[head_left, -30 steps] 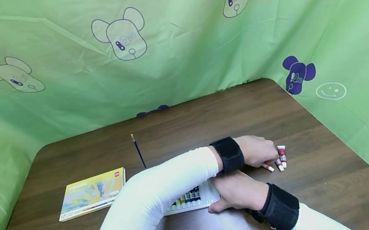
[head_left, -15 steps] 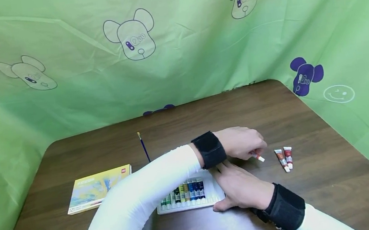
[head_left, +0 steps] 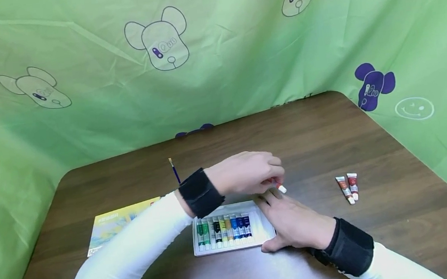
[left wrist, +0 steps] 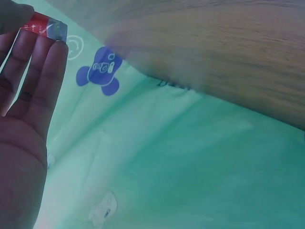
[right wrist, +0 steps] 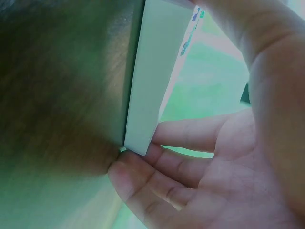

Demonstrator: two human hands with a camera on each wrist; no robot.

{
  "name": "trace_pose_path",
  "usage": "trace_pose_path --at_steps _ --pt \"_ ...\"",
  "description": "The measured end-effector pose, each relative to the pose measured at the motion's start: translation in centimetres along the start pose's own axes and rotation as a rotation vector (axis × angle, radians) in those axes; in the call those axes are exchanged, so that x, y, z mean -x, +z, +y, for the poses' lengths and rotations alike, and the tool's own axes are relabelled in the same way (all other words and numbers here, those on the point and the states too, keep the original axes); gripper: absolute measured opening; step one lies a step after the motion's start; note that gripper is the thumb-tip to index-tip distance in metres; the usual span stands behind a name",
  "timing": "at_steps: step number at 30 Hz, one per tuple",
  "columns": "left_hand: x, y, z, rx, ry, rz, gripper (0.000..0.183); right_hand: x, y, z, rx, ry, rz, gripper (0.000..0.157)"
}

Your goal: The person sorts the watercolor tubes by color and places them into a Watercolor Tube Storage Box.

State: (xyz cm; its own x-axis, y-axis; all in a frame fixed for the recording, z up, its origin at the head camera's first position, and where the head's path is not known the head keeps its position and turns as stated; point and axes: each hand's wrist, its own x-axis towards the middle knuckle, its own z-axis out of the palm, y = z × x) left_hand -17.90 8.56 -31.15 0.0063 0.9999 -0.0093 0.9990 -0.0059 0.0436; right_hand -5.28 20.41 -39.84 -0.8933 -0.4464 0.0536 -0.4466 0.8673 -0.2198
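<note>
My left hand (head_left: 245, 173) is raised above the far right corner of a white tray (head_left: 260, 224). Between thumb and fingers it pinches a red-labelled paint tube (left wrist: 45, 27) with a white cap; most of the tube is hidden in the head view. At the tray's right end, my right hand (head_left: 295, 223) grips it, thumb at the near edge. The right wrist view has its fingers (right wrist: 178, 167) against the far corner of the tray wall (right wrist: 152, 81). Several paint tubes (head_left: 222, 231), green through black, yellow and blue, lie in a row inside, with bare slots to their right.
Two paint tubes, one orange-red (head_left: 345, 190) and one dark red (head_left: 353, 186), lie on the brown table (head_left: 305, 140) at right. A yellow paint box (head_left: 110, 226) is partly behind the left sleeve. Beyond it lies a thin brush (head_left: 174, 171). Green cloth (head_left: 232, 66) surrounds the table.
My left hand has picked up a tube from the group at right and carried it leftward to the tray's far side. My right hand has stayed on the tray.
</note>
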Motion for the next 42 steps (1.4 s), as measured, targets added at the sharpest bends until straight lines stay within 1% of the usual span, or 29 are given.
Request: trace_pose_path --at_steps 2,5,7,9,12,16,18,25,28,30,33,36,39,42 --pt "1.2 -0.1 0.2 -0.011 0.005 0.026 0.012 0.0 -0.1 0.1 -0.017 -0.001 0.006 0.11" --pt "2.6 0.0 0.6 -0.041 0.024 0.047 0.013 0.1 -0.2 0.1 -0.031 0.005 0.004 0.113" --pt "3.3 0.2 0.9 -0.064 0.041 0.054 0.013 0.3 -0.3 0.2 -0.017 0.003 0.003 0.107" --pt "4.0 0.4 1.1 -0.085 0.054 0.058 0.013 0.3 -0.4 0.3 0.003 -0.005 0.01 0.098" --pt "4.9 0.8 1.4 -0.111 0.056 0.062 0.015 0.3 -0.5 0.4 0.017 -0.006 0.015 0.093" --pt "5.9 1.1 1.6 -0.126 0.046 0.053 0.018 0.2 -0.6 0.5 0.001 -0.005 0.017 0.096" --pt "6.3 1.3 1.6 -0.12 0.042 0.044 0.017 0.1 -0.6 0.6 -0.005 -0.01 0.02 0.095" --pt "6.9 2.7 1.6 -0.101 0.043 0.026 0.014 0.0 -0.5 0.4 -0.019 0.01 -0.001 0.101" --pt "6.9 3.4 1.6 -0.106 0.051 0.022 0.013 0.0 -0.4 0.5 -0.009 0.005 -0.002 0.099" --pt "6.8 3.8 1.8 -0.127 0.061 0.011 0.012 -0.1 -0.3 0.5 -0.003 -0.006 0.007 0.097" --pt "6.7 4.2 2.1 -0.173 0.076 -0.023 0.009 -0.1 -0.1 0.5 0.004 -0.025 0.026 0.093" --pt "6.6 4.7 2.3 -0.212 0.088 -0.062 0.006 -0.1 0.0 0.4 0.002 -0.037 0.036 0.093" --pt "6.6 5.1 2.5 -0.228 0.089 -0.096 0.006 -0.2 0.2 0.4 -0.002 -0.043 0.04 0.094" --pt "6.5 5.4 2.6 -0.237 0.091 -0.115 0.006 -0.2 0.3 0.3 -0.006 -0.046 0.04 0.095"
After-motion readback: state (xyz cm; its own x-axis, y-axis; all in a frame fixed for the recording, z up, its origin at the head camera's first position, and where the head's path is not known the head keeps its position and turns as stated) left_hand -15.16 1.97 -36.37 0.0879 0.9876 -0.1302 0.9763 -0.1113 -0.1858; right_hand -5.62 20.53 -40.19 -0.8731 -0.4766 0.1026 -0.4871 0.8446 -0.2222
